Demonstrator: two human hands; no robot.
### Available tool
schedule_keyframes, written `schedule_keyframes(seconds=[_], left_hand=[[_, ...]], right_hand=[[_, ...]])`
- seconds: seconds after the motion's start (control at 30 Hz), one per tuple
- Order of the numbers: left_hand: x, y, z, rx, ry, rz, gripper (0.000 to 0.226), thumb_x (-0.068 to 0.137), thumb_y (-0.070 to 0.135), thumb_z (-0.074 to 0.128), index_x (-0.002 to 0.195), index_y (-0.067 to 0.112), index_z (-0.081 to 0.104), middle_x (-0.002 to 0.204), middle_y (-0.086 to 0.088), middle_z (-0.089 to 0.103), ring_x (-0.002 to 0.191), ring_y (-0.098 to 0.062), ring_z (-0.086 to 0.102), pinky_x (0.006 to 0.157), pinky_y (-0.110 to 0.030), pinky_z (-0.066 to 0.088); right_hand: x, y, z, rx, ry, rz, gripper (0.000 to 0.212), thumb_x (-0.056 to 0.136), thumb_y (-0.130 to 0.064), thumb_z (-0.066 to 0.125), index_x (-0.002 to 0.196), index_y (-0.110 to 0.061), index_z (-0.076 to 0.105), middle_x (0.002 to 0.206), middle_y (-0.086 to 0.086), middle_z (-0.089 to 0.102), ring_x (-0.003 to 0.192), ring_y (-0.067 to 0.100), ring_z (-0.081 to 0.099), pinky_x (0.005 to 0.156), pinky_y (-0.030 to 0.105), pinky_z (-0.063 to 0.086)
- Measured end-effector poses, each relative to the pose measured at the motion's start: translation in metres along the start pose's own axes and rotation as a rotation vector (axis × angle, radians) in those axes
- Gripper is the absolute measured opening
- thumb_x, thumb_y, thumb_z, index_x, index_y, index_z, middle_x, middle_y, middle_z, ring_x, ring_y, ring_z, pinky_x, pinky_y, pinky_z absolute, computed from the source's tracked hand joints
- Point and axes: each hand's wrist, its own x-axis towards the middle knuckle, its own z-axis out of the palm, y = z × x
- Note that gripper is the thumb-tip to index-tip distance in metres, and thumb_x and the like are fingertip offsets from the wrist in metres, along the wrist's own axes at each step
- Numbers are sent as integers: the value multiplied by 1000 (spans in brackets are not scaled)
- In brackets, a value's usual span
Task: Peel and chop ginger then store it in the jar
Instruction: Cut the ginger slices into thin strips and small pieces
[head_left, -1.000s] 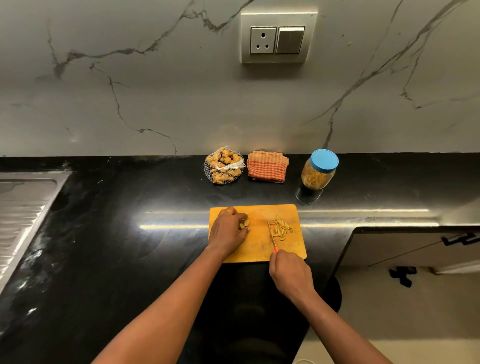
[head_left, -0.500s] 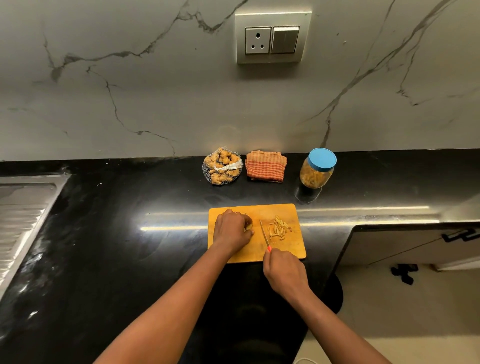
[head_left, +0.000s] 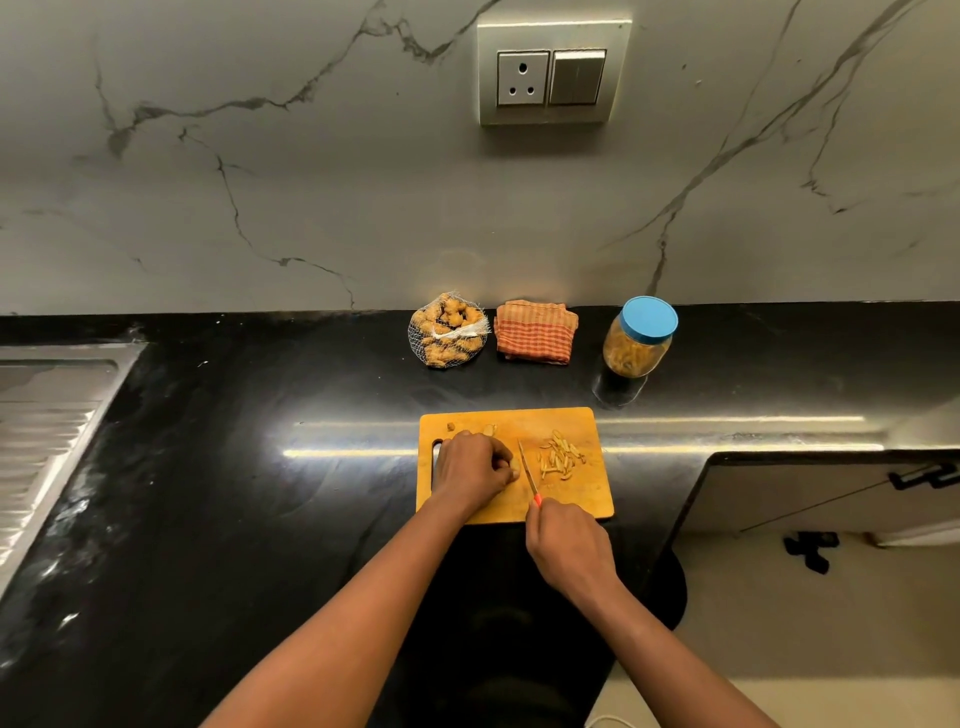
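Observation:
An orange cutting board (head_left: 597, 499) lies on the black counter. My left hand (head_left: 470, 470) holds a small piece of ginger (head_left: 514, 472) down on the board with curled fingers; most of the piece is hidden. My right hand (head_left: 569, 545) grips a knife (head_left: 527, 473) with a red handle, its blade lying just right of my left fingertips. A pile of cut ginger strips (head_left: 561, 457) sits on the board's right half. Small ginger bits (head_left: 488, 429) lie near the far edge. A jar (head_left: 639, 340) with a blue lid stands behind the board, holding chopped ginger.
A net bag of ginger roots (head_left: 448, 332) and a folded orange checked cloth (head_left: 535, 332) lie against the marble wall. A steel sink drainboard (head_left: 47, 431) is at the far left. The counter ends in a corner (head_left: 711, 460) at the right, above cabinet doors.
The knife has moved left from the pile of strips to the ginger piece under my left hand. My left hand now covers that piece more closely.

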Motion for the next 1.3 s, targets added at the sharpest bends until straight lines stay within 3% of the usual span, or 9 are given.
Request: schedule_keyframes(seconds=[0.2, 0.4, 0.53, 1.0, 1.3], left_hand=[[-4, -5, 1, -80, 18, 7, 27, 73, 39, 80, 96, 25, 77, 85, 12, 74, 82, -5, 65, 83, -34, 53], [-6, -8, 4, -152, 33, -17, 25, 72, 40, 81, 93, 28, 76, 80, 16, 72, 83, -4, 64, 84, -39, 53], [-6, -8, 5, -136, 30, -12, 25, 73, 40, 79, 95, 29, 76, 82, 16, 72, 85, -7, 63, 85, -41, 52], [-4, -7, 3, -88, 16, -18, 25, 73, 44, 76, 94, 29, 76, 78, 17, 71, 82, -7, 62, 83, -38, 52], [-1, -4, -1, -24, 2, -12, 25, 75, 45, 77, 95, 31, 76, 82, 15, 72, 87, -8, 62, 89, -39, 49]], right_hand=[[-2, 0, 3, -6, -7, -10, 42, 104, -42, 29, 92, -18, 61, 81, 0, 62, 73, 20, 62, 62, 36, 50], [-5, 2, 5, -36, 13, -45, 43, 105, -43, 28, 93, -19, 61, 81, 0, 64, 71, 19, 63, 62, 37, 54], [-8, 3, 6, -67, 45, -70, 42, 105, -42, 28, 94, -17, 60, 83, 2, 66, 73, 22, 65, 58, 35, 47], [-4, 0, 2, -89, 30, -60, 42, 105, -42, 27, 94, -18, 60, 83, 1, 66, 72, 21, 66, 58, 35, 49], [3, -1, -2, -98, -32, -92, 43, 106, -38, 28, 99, -14, 63, 92, 6, 67, 83, 25, 66, 66, 37, 52]])
